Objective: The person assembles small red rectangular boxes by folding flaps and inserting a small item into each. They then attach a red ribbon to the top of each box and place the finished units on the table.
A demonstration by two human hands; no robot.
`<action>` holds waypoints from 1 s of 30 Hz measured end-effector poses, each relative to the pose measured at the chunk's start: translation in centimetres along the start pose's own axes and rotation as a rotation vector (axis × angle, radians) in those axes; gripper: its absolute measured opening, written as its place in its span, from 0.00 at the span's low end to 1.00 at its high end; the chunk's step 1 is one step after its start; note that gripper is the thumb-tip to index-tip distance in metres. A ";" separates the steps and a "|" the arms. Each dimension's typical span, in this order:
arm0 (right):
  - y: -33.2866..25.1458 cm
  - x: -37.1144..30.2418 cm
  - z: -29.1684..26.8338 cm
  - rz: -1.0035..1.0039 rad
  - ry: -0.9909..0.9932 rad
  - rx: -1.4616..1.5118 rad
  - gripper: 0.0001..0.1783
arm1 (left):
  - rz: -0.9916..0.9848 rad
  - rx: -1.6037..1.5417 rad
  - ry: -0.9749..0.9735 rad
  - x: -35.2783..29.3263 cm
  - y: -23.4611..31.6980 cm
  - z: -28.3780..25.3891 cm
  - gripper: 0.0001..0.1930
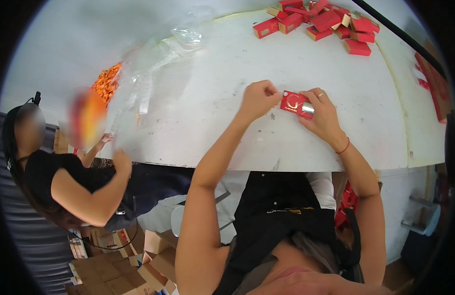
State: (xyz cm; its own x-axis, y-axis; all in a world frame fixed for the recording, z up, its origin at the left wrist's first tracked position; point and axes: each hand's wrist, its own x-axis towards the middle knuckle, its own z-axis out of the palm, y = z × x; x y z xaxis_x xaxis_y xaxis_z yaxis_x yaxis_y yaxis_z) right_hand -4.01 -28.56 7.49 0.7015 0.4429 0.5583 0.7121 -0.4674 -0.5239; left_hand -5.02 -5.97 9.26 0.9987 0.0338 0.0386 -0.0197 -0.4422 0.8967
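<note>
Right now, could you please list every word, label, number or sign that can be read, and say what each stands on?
No text can be quoted reliably.
Red box in the right hand: gold markings, with lettering too small to read.
Black garment of the person: small yellowish print, too blurred to read.
Heaped red boxes on the white table: any print is too small to read.
</note>
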 end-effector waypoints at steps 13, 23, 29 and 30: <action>-0.1 -0.2 0.4 -0.062 -0.019 0.006 0.29 | 0.188 0.167 0.148 -3.0 1.4 1.3 0.08; 0.2 -0.4 0.4 -0.048 -0.040 -0.044 0.29 | 0.129 0.230 0.116 -2.0 1.1 1.7 0.05; 0.4 -0.4 0.5 -0.028 -0.035 -0.058 0.29 | 0.202 0.325 0.112 -1.5 1.0 2.1 0.05; 0.5 -0.5 0.6 -0.022 -0.033 -0.061 0.29 | 0.196 0.324 0.107 -1.5 1.0 2.2 0.05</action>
State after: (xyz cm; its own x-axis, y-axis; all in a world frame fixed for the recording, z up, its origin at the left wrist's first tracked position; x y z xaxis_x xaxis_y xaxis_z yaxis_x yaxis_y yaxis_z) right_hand -3.99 -28.58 6.60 0.6867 0.4782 0.5475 0.7252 -0.5026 -0.4706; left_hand -6.40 -8.39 9.15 0.9664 0.0063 0.2569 -0.1769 -0.7089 0.6828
